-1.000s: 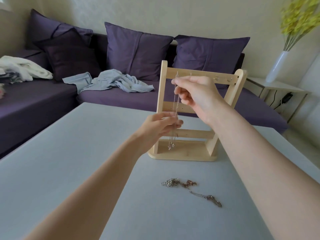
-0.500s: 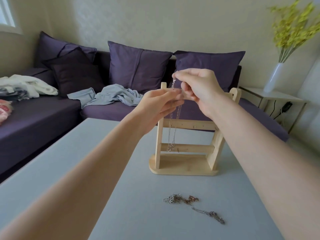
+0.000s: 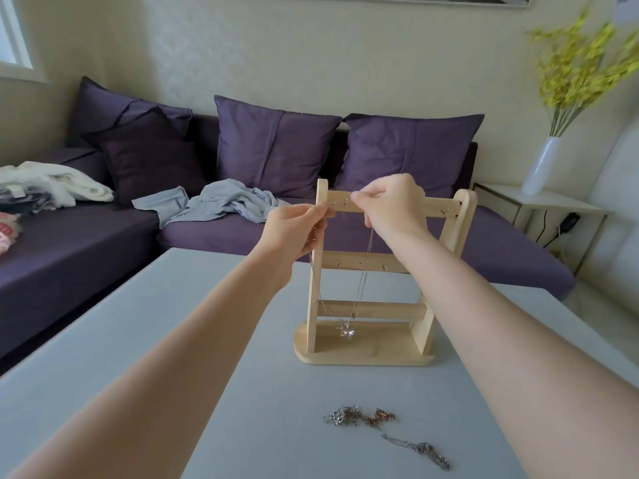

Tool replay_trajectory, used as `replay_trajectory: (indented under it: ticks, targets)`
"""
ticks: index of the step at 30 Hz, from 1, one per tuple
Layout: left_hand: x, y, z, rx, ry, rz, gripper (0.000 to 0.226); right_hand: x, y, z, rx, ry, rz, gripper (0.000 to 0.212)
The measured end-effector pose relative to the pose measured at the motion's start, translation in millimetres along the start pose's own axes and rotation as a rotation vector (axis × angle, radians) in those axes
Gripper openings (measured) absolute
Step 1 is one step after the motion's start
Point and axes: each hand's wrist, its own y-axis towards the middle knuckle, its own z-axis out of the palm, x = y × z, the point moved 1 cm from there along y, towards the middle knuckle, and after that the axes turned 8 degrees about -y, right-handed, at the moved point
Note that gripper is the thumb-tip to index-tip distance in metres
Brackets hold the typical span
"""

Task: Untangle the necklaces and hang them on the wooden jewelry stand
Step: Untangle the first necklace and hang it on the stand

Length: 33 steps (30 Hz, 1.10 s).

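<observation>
Head view shows both hands raised to the top rail of the wooden jewelry stand (image 3: 363, 305), which stands upright on the counter (image 3: 207, 392). The left hand (image 3: 294, 233) and right hand (image 3: 390, 202) each have their fingers curled in a pinch on one end of a thin silver necklace (image 3: 361, 288), held apart so the chain opens into a loop and its pendant (image 3: 346, 329) hangs free near the base. That spread probably serves to catch the chain on the small hooks in the rail. A tangled heap of other necklaces (image 3: 359, 416) lies on the counter in front of the stand, not yet sorted.
</observation>
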Motion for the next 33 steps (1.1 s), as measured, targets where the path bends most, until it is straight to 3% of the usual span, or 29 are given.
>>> replay_trajectory:
  ticks: [5, 10, 15, 22, 27, 33]
  targets:
    - [8, 3, 4, -0.041, 0.176, 0.122, 0.021, -8, -6, 5, -0.038, -0.178, -0.108, 0.022]
    - [23, 1, 2, 0.009, 0.373, 0.22, 0.027, -17, -19, 11, -0.007, -0.174, -0.257, 0.017]
    - [38, -5, -1, 0.017, 0.428, 0.278, 0.024, -37, -31, 18, 0.06, 0.065, -0.128, 0.018]
    - [65, -16, -10, 0.079, 0.393, 0.213, 0.021, -56, -53, 21, 0.308, 0.283, 0.049, 0.01]
    - [95, -27, -25, 0.127, 0.382, 0.097, 0.025, -78, -73, 40, 0.474, 0.187, 0.142, 0.012]
    - [123, -29, -34, 0.157, 0.474, 0.02, 0.025, -97, -88, 58, 0.55, 0.172, 0.191, 0.006]
